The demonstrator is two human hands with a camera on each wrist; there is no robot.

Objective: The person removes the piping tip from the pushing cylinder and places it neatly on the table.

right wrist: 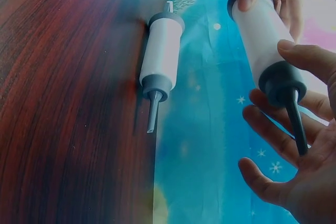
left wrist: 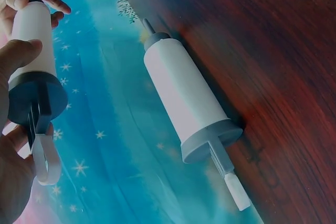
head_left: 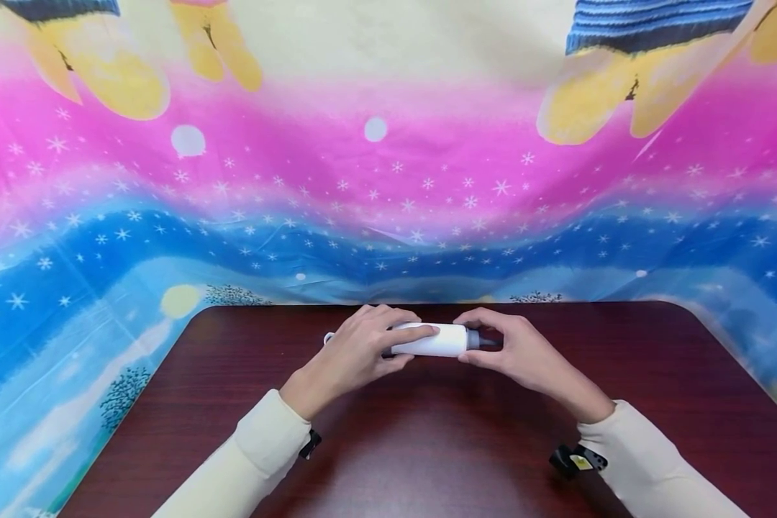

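Observation:
In the head view a white hand pump (head_left: 445,340) with dark grey end caps lies level across both hands. My left hand (head_left: 356,342) grips its rear, with the thumb (left wrist: 26,53) along the white barrel. Past the rear flange (left wrist: 38,90), a short plunger rod ends in a white loop (left wrist: 47,161). At the front end, the thumb and fingers of my right hand (head_left: 524,352) pinch the barrel beside the collar (right wrist: 282,81); its other fingers are spread. The thin dark nozzle (right wrist: 297,121) points towards the right palm.
Both wrist views show a second, similar white pump (left wrist: 184,87) near the edge of the dark wooden table (head_left: 388,446). Behind the table hangs a pink and blue snowflake cloth (head_left: 388,180). Black wrist cameras (head_left: 576,460) are strapped at the cuffs.

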